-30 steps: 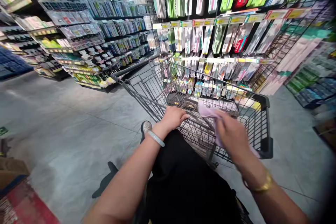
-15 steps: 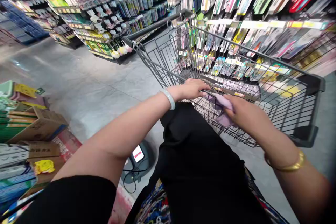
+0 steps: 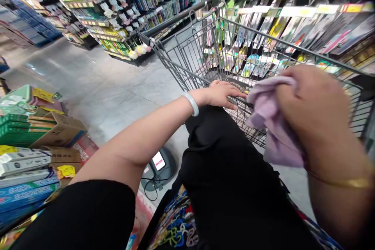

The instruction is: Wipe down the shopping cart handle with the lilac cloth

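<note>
A grey wire shopping cart (image 3: 187,52) stands tilted across the view in front of me. My left hand (image 3: 223,93), with a pale bangle at the wrist, rests palm down on the cart's near top rail, its fingers spread a little. Crumpled in my right hand (image 3: 313,105) is a lilac cloth (image 3: 274,125), which hangs down over the near side of the cart. That hand is blurred and raised above the rail, its fingers wrapped round the cloth; a gold bangle is on the wrist.
Shelves of hanging packets (image 3: 304,11) rise behind the cart. Another display rack (image 3: 117,31) stands at the upper left. Open cardboard boxes (image 3: 58,129) of goods are at the left. A grey device with a lit phone (image 3: 158,161) lies low beside my black clothing.
My right hand has lifted off the rail with the lilac cloth and come nearer the camera. My left hand stays on the rail, its fingers now more spread.
</note>
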Action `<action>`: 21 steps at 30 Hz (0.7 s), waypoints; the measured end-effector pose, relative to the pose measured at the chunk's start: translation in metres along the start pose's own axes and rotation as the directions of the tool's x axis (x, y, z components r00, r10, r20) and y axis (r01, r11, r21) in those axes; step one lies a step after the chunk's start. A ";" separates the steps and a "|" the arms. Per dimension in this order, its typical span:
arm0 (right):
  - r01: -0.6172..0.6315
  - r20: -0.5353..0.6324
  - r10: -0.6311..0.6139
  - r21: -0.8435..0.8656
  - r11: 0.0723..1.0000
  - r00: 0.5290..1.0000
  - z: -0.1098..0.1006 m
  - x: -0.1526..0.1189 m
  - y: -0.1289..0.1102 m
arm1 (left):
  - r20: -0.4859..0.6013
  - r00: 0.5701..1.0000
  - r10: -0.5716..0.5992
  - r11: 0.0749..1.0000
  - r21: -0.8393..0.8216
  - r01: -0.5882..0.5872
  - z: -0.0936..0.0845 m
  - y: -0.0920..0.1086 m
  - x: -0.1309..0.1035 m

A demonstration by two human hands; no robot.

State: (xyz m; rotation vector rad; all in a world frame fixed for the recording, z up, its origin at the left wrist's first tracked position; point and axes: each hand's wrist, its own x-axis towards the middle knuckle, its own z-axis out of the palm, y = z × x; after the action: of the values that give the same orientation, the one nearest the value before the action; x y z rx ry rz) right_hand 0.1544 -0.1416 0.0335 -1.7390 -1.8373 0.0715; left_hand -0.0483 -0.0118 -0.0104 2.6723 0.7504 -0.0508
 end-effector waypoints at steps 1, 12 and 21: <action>-0.074 0.030 0.076 -0.062 0.995 0.997 0.016 0.012 -0.002 | -0.016 1.000 -0.017 1.000 0.014 0.017 0.002 0.000 0.001; 0.121 0.127 -0.103 -0.143 0.982 0.987 0.067 -0.014 0.025 | -0.231 0.966 -0.114 0.980 0.132 0.147 0.016 0.009 0.008; 0.040 0.047 -0.034 -0.152 0.988 0.998 0.073 0.046 -0.001 | -0.350 0.926 -0.145 0.967 0.146 0.207 0.018 0.008 0.014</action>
State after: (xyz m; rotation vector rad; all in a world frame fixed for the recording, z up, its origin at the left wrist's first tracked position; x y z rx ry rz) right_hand 0.1226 -0.0728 -0.0087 -1.8188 -1.9512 -0.0476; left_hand -0.0310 -0.0178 -0.0267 2.8118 1.1437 0.3158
